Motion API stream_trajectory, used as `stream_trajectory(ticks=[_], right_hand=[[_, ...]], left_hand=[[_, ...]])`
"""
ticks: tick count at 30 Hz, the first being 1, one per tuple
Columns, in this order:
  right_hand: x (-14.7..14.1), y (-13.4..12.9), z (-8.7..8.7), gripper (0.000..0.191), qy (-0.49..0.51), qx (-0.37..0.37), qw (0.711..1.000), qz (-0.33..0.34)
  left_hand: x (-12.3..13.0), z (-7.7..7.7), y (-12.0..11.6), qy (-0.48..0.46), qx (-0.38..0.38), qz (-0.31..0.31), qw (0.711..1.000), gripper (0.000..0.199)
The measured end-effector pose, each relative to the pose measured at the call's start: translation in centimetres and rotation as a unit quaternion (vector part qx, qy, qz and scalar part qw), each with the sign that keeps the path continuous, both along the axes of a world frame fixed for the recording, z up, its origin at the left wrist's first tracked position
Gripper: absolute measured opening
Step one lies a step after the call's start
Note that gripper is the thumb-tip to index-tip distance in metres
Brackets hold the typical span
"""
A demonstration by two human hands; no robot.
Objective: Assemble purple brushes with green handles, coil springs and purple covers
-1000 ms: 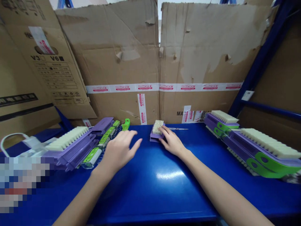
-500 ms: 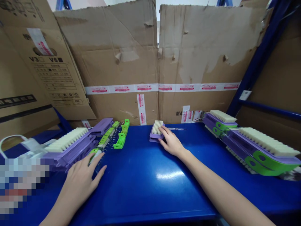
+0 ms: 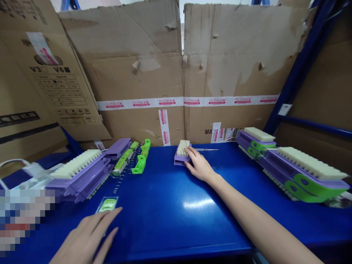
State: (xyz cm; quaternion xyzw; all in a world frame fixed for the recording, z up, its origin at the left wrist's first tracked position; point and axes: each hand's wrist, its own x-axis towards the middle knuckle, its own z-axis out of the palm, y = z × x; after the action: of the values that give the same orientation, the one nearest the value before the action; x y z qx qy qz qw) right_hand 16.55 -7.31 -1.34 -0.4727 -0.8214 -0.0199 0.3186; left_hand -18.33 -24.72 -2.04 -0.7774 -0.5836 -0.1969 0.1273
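Note:
My left hand (image 3: 85, 234) is low at the left, its fingers over a small green block with a clear edge (image 3: 108, 204) and apparently gripping it; the fingertips' contact is partly hidden. My right hand (image 3: 200, 167) has its thumb at the side and fingers on top of a small purple block with cream bristle-like teeth (image 3: 183, 149), which sits on the blue table (image 3: 165, 220). Left of centre, a row of green blocks (image 3: 125, 159) lies alongside small coil springs (image 3: 117, 185) and bright green curved parts (image 3: 139, 164).
Purple housings with cream teeth (image 3: 78, 170) lie at the left, by a white plug with cable (image 3: 34, 168). More purple housings with green ends (image 3: 310, 172) stand at the right. A thin screwdriver-like tool (image 3: 209, 149) lies behind my right hand. Cardboard panels (image 3: 143, 80) close the back.
My left hand has come toward me from the row of green blocks, bringing one green block along. My right hand stays on the purple toothed block. The view has shifted slightly.

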Motion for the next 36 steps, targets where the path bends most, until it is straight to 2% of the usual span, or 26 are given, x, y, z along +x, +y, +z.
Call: stream_trajectory(ticks=[3,8,13,17,19,22,25,27,30,33,36], right_hand=[[0.0,-0.1,0.1,0.053,-0.001,-0.005,1.0,-0.002],[0.1,-0.1,0.2,0.052,0.003,-0.005,1.0,0.004],[0.4,0.1,0.2,0.052,0.004,-0.009,1.0,0.005],[0.8,0.3,0.2,0.052,0.016,-0.01,1.0,0.003],[1.0,0.4,0.2,0.052,0.023,-0.013,1.0,0.0],[1.1,0.5,0.1,0.052,0.027,-0.011,1.0,0.004],[1.1,0.5,0.0,0.052,0.025,-0.007,1.0,0.005],[1.1,0.5,0.0,0.051,0.022,-0.007,1.0,0.002],[1.0,0.5,0.0,0.051,0.022,-0.008,1.0,0.002],[1.0,0.5,0.0,0.051,0.02,-0.009,1.0,0.002],[1.0,0.4,0.1,0.051,0.017,-0.011,1.0,-0.003]], left_hand=[[2.4,0.6,0.4,-0.008,-0.021,-0.078,0.997,0.04],[7.6,2.5,3.2,-0.025,-0.065,-0.169,0.983,0.038],[11.7,4.4,7.4,0.017,-0.105,-0.195,0.975,0.04],[12.7,4.5,11.1,0.054,-0.085,-0.191,0.976,0.041],[12.4,4.3,11.9,0.08,-0.061,-0.163,0.982,0.042],[11.1,4.4,11.6,0.108,-0.023,-0.102,0.989,0.038],[8.8,5.1,10.4,0.119,0.001,0.005,0.993,0.029],[6.8,5.5,9.8,0.132,-0.022,0.091,0.987,0.027],[4.1,5.6,9.8,0.134,-0.113,0.186,0.967,0.025],[2.3,5.4,10.0,0.129,-0.181,0.206,0.953,0.016],[1.4,5.6,9.6,0.103,-0.178,0.192,0.96,0.006]])
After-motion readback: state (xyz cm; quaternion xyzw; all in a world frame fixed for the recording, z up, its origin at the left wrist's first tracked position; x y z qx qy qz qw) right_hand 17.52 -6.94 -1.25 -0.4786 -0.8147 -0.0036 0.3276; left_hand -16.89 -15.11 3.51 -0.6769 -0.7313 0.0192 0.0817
